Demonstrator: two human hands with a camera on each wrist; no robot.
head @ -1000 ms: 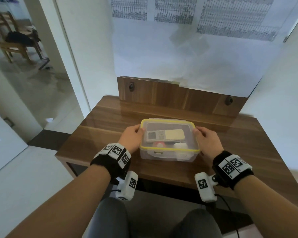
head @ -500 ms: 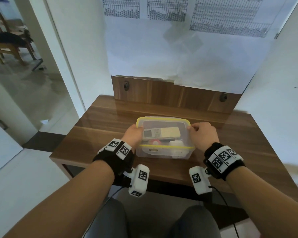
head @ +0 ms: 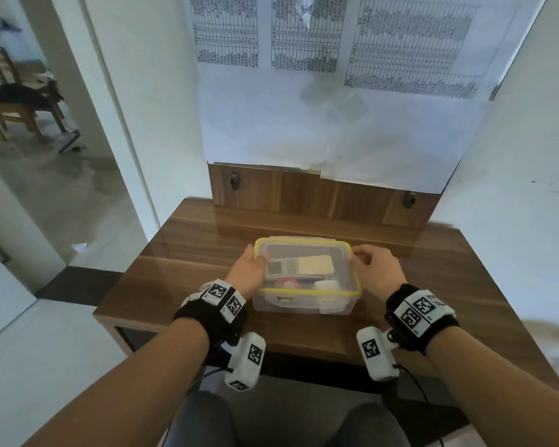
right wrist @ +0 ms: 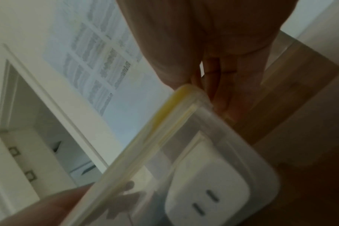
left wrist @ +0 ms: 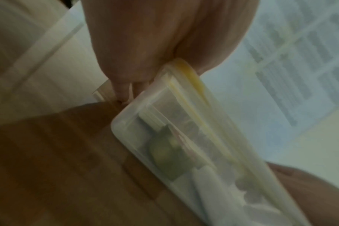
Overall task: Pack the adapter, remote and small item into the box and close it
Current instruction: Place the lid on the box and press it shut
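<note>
A clear plastic box [head: 304, 304] with a yellow-rimmed lid [head: 307, 243] on top stands in the middle of the wooden table [head: 449, 285]. Through the lid I see the pale remote [head: 299, 267], a small red and white item [head: 288, 283] and the white adapter [head: 328, 287]. My left hand [head: 254, 258] grips the box's left edge, thumb on the lid and fingers down the side. My right hand [head: 360, 254] grips the right edge near the far corner, fingers curled. In the wrist views the left hand [left wrist: 145, 53] and right hand [right wrist: 213, 53] pinch the yellow rim, and the adapter [right wrist: 209, 191] shows through the wall.
A low wooden back panel [head: 304, 195] rises behind the table against a papered wall. White walls stand close on the right. To the left the floor opens toward a doorway with a wooden chair [head: 10, 104]. My knees sit under the table's front edge.
Both hands have slid along the box's sides toward its far corners, and the right fingers have curled over the rim. The box has stayed in place with its lid on.
</note>
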